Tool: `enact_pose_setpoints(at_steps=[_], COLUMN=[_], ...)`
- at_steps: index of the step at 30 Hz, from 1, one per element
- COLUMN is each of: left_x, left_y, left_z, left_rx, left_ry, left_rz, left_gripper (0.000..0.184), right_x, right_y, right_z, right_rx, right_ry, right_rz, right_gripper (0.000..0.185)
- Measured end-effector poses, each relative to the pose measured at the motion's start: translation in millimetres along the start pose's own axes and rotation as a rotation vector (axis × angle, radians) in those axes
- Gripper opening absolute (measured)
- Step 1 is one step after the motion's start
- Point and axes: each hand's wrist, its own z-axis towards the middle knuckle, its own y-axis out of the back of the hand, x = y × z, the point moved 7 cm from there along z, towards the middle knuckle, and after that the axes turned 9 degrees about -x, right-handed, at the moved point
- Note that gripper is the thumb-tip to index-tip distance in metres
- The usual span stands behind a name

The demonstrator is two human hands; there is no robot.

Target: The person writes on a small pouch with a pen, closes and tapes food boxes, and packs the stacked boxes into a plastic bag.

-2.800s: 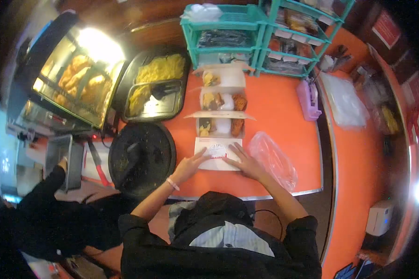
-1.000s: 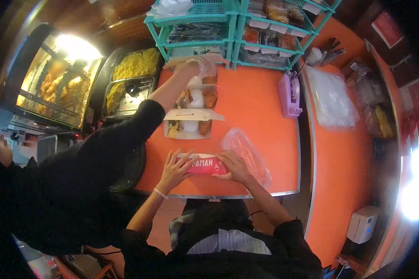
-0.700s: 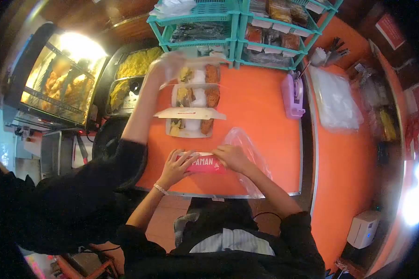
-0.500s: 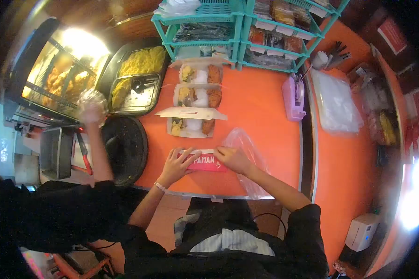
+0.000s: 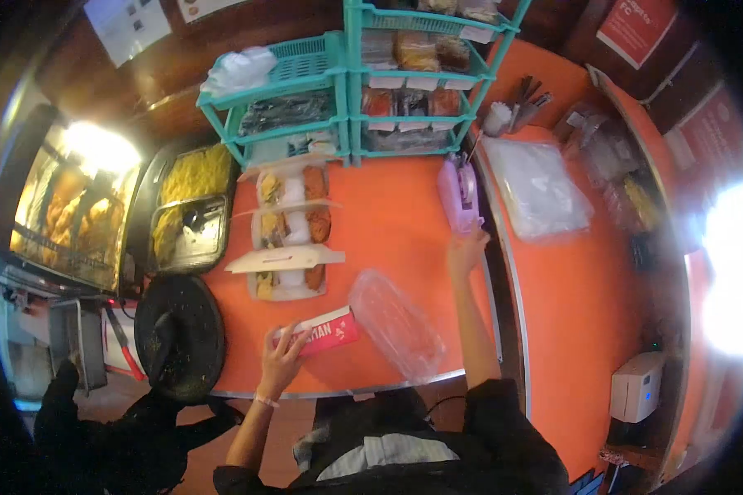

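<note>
My left hand [image 5: 282,360] grips the left end of a closed red and white box [image 5: 330,330] near the front of the orange counter. My right hand [image 5: 468,246] is stretched out to the front end of a purple tape dispenser [image 5: 454,195], its fingers drawn together there; what they hold is too small to make out. Right of the red box lies a clear plastic bag [image 5: 398,326]. Behind the box, several open white boxes [image 5: 291,285] with yellow food, a white portion and browned pieces stand in a column.
A black round lid or pan [image 5: 182,338], a divided tray of yellow food [image 5: 191,177] and a lit glass warmer [image 5: 78,198] are on the left. Teal racks [image 5: 347,107] stand behind. Clear bags [image 5: 537,186] lie right. A co-worker's dark sleeve [image 5: 62,396] shows lower left.
My right hand has left the red box and reached right to the tape dispenser. The red box is now tilted in my left hand. The co-worker's gloved hand has withdrawn, and the view has shifted.
</note>
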Motion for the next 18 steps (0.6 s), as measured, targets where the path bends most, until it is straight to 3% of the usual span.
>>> enact_pose_setpoints(at_steps=[1,2,4,8,10,14,16,17,18], left_x=[-1.4,-4.7,-5.7,0.6,-1.2,-4.6,-6.2,-4.8,-2.9], left_y=[-0.5,1.1,3.5,-3.3,-1.9,-2.8,-0.1,-1.8,-4.1], left_z=[0.6,2.7,4.0,0.8,4.9,7.6,11.3,10.4,9.8], left_rx=[0.014,0.015,0.022,0.019,0.032,0.005,-0.009,-0.010,-0.026], left_ry=[0.023,0.017,0.077,0.135,0.145,0.140,0.147,0.150,0.142], left_rz=[0.009,0.012,-0.020,-0.072,-0.061,-0.023,0.024,0.022,0.042], left_gripper=[0.064,0.064,0.063,0.068,0.068,0.064,0.061,0.061,0.059], right_x=[-25.1,-38.1,-66.8,-103.3,-130.5,-119.4,-107.2,-109.2,-118.4], right_y=[-8.0,-15.0,-45.0,-72.7,-83.4,-79.0,-60.8,-57.0,-55.0], right_z=[17.8,31.2,42.8,59.8,54.5,51.8,43.9,38.0,38.4], right_rx=[0.023,0.019,0.282,0.329,0.288,0.304,0.190,0.192,0.147], right_ry=[-0.170,-0.176,-0.252,-0.207,-0.569,-0.759,-1.015,-1.013,-0.790], right_rz=[-0.066,-0.065,-0.101,-0.031,0.164,0.438,0.681,0.680,0.710], right_gripper=[0.044,0.044,0.035,0.027,0.019,0.013,0.009,0.009,0.009])
